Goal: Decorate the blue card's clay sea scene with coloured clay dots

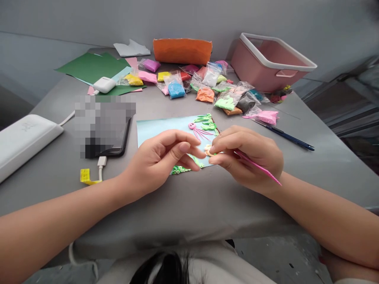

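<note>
A light blue card (160, 128) lies on the grey table (183, 197), decorated with a pink clay octopus (197, 130), green clay seaweed (207, 121) and green clay pieces along its near edge (179, 170). My left hand (161, 157) rests on the card with its fingers curled and pinched together, tips beside a small pale orange clay piece (208, 150). My right hand (247, 156) grips a thin pink modelling tool (260, 169), its fingertips at the same clay piece.
Several small bags of coloured clay (207, 85) lie behind the card. A pink basket (271, 61) stands at the back right, an orange pouch (182, 50) behind. A blue pen (288, 137) lies right. A phone (114, 138), power bank (23, 140), earbud case (104, 84) and green paper (91, 67) are left.
</note>
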`<control>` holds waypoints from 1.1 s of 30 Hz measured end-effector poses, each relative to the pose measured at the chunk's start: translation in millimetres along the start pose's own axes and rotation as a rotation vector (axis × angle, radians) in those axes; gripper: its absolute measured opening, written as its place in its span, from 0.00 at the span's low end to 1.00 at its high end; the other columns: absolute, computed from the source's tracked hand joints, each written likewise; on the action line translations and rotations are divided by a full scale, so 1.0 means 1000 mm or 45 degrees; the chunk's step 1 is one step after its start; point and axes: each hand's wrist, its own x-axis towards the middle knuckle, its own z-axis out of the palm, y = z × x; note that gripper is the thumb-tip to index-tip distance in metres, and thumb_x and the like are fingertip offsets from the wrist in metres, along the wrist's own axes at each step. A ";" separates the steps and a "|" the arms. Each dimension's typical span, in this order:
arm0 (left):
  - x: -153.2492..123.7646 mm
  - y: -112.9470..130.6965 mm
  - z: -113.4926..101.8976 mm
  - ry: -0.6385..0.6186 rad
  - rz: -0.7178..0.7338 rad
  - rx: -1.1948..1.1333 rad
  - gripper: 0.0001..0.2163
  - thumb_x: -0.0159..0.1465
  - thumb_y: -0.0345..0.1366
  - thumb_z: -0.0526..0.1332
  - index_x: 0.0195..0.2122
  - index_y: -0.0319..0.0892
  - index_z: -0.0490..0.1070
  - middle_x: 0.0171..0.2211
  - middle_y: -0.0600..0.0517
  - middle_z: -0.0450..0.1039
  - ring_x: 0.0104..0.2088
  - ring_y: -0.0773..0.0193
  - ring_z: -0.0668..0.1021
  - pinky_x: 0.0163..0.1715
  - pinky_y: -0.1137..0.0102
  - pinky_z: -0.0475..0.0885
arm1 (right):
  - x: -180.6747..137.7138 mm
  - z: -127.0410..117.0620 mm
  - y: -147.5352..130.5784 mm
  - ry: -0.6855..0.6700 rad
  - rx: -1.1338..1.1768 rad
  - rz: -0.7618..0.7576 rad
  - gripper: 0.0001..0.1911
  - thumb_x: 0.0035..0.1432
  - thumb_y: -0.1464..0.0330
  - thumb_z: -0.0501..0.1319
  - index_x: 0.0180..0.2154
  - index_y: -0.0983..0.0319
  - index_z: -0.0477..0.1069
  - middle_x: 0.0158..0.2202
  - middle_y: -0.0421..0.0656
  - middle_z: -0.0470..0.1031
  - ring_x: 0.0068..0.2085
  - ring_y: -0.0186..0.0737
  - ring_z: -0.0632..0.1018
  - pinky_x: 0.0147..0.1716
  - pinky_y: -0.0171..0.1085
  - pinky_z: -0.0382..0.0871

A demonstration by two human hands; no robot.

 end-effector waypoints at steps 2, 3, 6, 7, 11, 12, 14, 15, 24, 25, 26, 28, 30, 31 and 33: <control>0.001 0.001 0.000 -0.013 -0.009 0.026 0.12 0.68 0.45 0.64 0.34 0.41 0.77 0.33 0.50 0.82 0.28 0.66 0.84 0.33 0.71 0.82 | 0.000 0.000 -0.001 0.001 -0.029 -0.018 0.07 0.61 0.72 0.68 0.33 0.60 0.72 0.26 0.39 0.76 0.27 0.33 0.75 0.26 0.33 0.72; 0.001 0.002 0.000 0.000 -0.004 0.045 0.12 0.66 0.44 0.66 0.32 0.41 0.78 0.31 0.50 0.81 0.27 0.66 0.83 0.32 0.72 0.81 | 0.000 0.000 -0.001 -0.001 -0.033 -0.031 0.07 0.61 0.73 0.68 0.34 0.60 0.72 0.27 0.40 0.76 0.28 0.34 0.76 0.26 0.33 0.73; 0.001 0.003 0.001 0.095 -0.011 0.062 0.08 0.59 0.40 0.73 0.31 0.41 0.80 0.29 0.52 0.81 0.29 0.64 0.83 0.32 0.72 0.81 | 0.000 0.001 -0.002 -0.030 0.008 -0.067 0.03 0.65 0.72 0.65 0.36 0.60 0.73 0.29 0.41 0.78 0.29 0.34 0.78 0.28 0.33 0.76; 0.001 0.003 0.002 0.119 -0.033 0.044 0.08 0.58 0.40 0.74 0.32 0.41 0.81 0.29 0.52 0.82 0.30 0.63 0.84 0.33 0.72 0.82 | 0.000 0.001 -0.003 -0.036 0.021 -0.081 0.03 0.65 0.71 0.64 0.36 0.60 0.73 0.29 0.41 0.78 0.29 0.34 0.78 0.28 0.33 0.76; 0.001 0.005 0.003 0.099 -0.162 -0.058 0.13 0.59 0.38 0.73 0.45 0.43 0.83 0.33 0.51 0.85 0.36 0.60 0.86 0.35 0.71 0.83 | -0.002 0.002 -0.003 -0.017 -0.011 -0.097 0.05 0.62 0.72 0.68 0.39 0.58 0.74 0.31 0.40 0.77 0.28 0.33 0.77 0.27 0.33 0.77; 0.001 0.005 0.002 0.091 -0.182 -0.077 0.15 0.59 0.38 0.74 0.47 0.44 0.82 0.33 0.51 0.86 0.35 0.60 0.86 0.35 0.71 0.83 | -0.002 0.003 -0.003 -0.003 -0.026 -0.095 0.07 0.61 0.73 0.68 0.40 0.57 0.75 0.32 0.40 0.76 0.28 0.33 0.77 0.27 0.34 0.77; 0.001 0.005 0.002 0.085 -0.182 -0.112 0.15 0.57 0.36 0.74 0.47 0.45 0.83 0.33 0.52 0.86 0.34 0.61 0.86 0.35 0.72 0.84 | -0.003 0.005 -0.004 0.030 -0.052 -0.099 0.10 0.61 0.76 0.68 0.43 0.56 0.76 0.33 0.40 0.75 0.29 0.33 0.77 0.29 0.34 0.78; 0.002 0.004 0.003 0.088 -0.169 -0.125 0.14 0.57 0.35 0.75 0.45 0.45 0.84 0.33 0.52 0.86 0.33 0.62 0.86 0.35 0.72 0.84 | -0.003 0.006 -0.004 0.049 -0.062 -0.107 0.11 0.61 0.76 0.67 0.43 0.56 0.76 0.33 0.41 0.74 0.29 0.33 0.77 0.29 0.35 0.78; 0.002 0.001 0.002 0.134 -0.121 -0.109 0.10 0.52 0.37 0.77 0.37 0.47 0.86 0.32 0.52 0.85 0.30 0.62 0.84 0.39 0.64 0.84 | -0.006 0.010 -0.006 0.049 -0.106 -0.115 0.13 0.61 0.78 0.66 0.46 0.58 0.76 0.34 0.41 0.72 0.29 0.32 0.76 0.25 0.36 0.74; 0.002 0.001 0.002 0.138 -0.131 -0.114 0.10 0.52 0.37 0.77 0.37 0.47 0.86 0.32 0.52 0.85 0.31 0.62 0.84 0.39 0.64 0.84 | -0.006 0.011 -0.006 0.044 -0.109 -0.118 0.13 0.62 0.77 0.66 0.47 0.58 0.75 0.35 0.41 0.71 0.29 0.32 0.76 0.25 0.36 0.74; 0.002 0.001 0.002 0.140 -0.137 -0.121 0.10 0.52 0.37 0.77 0.37 0.47 0.86 0.32 0.52 0.85 0.31 0.62 0.84 0.38 0.65 0.84 | -0.006 0.011 -0.006 0.044 -0.116 -0.115 0.13 0.62 0.76 0.66 0.47 0.57 0.75 0.35 0.41 0.71 0.29 0.32 0.76 0.25 0.36 0.74; 0.002 0.001 0.002 0.137 -0.138 -0.141 0.10 0.53 0.36 0.77 0.37 0.48 0.86 0.32 0.53 0.85 0.31 0.63 0.84 0.37 0.67 0.84 | -0.007 0.013 -0.004 0.072 -0.129 -0.106 0.13 0.63 0.74 0.66 0.48 0.55 0.75 0.35 0.42 0.71 0.29 0.33 0.75 0.25 0.36 0.74; 0.002 0.000 0.001 0.133 -0.154 -0.170 0.09 0.54 0.34 0.77 0.37 0.49 0.86 0.32 0.54 0.85 0.33 0.64 0.84 0.37 0.71 0.83 | -0.008 0.013 -0.004 0.121 -0.133 -0.101 0.09 0.65 0.70 0.66 0.47 0.55 0.75 0.34 0.42 0.72 0.30 0.33 0.75 0.27 0.36 0.75; 0.002 0.000 0.001 0.134 -0.170 -0.189 0.08 0.55 0.34 0.76 0.36 0.50 0.86 0.32 0.54 0.85 0.33 0.65 0.85 0.36 0.72 0.83 | -0.008 0.012 -0.003 0.145 -0.130 -0.089 0.06 0.68 0.67 0.63 0.46 0.55 0.76 0.34 0.43 0.72 0.30 0.34 0.75 0.29 0.36 0.76; 0.002 0.000 0.000 0.144 -0.207 -0.225 0.07 0.56 0.35 0.76 0.37 0.50 0.85 0.33 0.55 0.86 0.36 0.64 0.86 0.38 0.73 0.83 | -0.007 0.010 -0.003 0.207 -0.104 -0.059 0.16 0.74 0.59 0.52 0.41 0.57 0.76 0.35 0.45 0.73 0.33 0.36 0.76 0.33 0.39 0.77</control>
